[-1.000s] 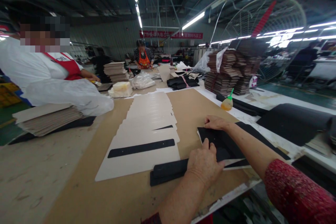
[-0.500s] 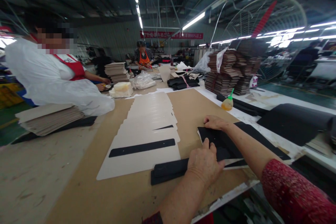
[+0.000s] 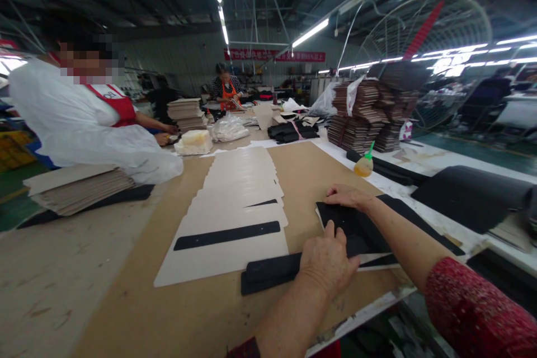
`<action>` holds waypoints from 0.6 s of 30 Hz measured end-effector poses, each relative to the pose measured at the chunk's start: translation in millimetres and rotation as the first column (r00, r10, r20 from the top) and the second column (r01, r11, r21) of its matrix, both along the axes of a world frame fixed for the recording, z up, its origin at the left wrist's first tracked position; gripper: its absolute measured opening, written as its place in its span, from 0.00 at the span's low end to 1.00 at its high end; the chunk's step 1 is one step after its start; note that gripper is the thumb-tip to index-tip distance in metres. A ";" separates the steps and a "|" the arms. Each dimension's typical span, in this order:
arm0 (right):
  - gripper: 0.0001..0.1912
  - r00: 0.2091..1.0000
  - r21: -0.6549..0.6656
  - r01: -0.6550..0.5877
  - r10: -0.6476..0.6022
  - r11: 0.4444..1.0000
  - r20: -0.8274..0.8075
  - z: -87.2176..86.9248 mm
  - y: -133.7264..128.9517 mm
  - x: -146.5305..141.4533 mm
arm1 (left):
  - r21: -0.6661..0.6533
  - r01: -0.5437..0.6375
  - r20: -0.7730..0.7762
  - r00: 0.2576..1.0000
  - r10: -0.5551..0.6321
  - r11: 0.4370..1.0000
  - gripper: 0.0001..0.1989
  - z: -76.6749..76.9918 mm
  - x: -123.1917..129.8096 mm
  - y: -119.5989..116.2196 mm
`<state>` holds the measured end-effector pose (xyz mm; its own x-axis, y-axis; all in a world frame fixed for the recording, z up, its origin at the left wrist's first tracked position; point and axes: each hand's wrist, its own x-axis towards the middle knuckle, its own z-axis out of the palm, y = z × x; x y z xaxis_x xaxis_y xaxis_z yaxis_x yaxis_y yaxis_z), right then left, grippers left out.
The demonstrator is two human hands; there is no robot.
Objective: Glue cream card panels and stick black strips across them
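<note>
Black sheet is right of the white boards, our left hand spread on it, right hand at its far edge, pinch unclear; pushing unevenly, we could skew it.

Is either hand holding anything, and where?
Left hand rests on the black sheet near its left edge, right hand at its far-left corner; a grip can't be told.
</note>
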<state>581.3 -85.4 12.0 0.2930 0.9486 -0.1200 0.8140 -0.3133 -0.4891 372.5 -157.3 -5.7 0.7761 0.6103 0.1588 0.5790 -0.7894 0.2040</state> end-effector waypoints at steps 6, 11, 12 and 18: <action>0.09 0.992 0.053 0.117 -0.118 0.992 0.031 -5.5 6.1 0.8 | -0.004 -0.003 -0.008 1.000 0.003 1.000 0.34 0.9 -0.2 0.8; 0.11 0.972 0.079 0.235 -0.234 0.969 -0.027 -8.9 7.0 6.9 | -0.023 0.008 -0.028 1.000 -0.008 1.000 0.33 4.9 -0.6 0.0; 0.14 0.972 0.087 0.233 -0.230 0.969 -0.037 -8.2 4.4 6.4 | -0.026 0.009 -0.033 0.999 -0.009 1.000 0.33 5.3 -0.5 0.0; 0.16 0.997 0.198 -0.082 0.082 0.977 0.010 -8.5 -31.0 -17.8 | -0.042 0.013 -0.025 1.000 -0.014 0.999 0.32 2.6 -0.2 1.2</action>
<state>563.5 -116.4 3.5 0.2130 0.9743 0.0731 0.8338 -0.1423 -0.5334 372.3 -156.0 -3.1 0.7878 0.6053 0.1137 0.5737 -0.7884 0.2220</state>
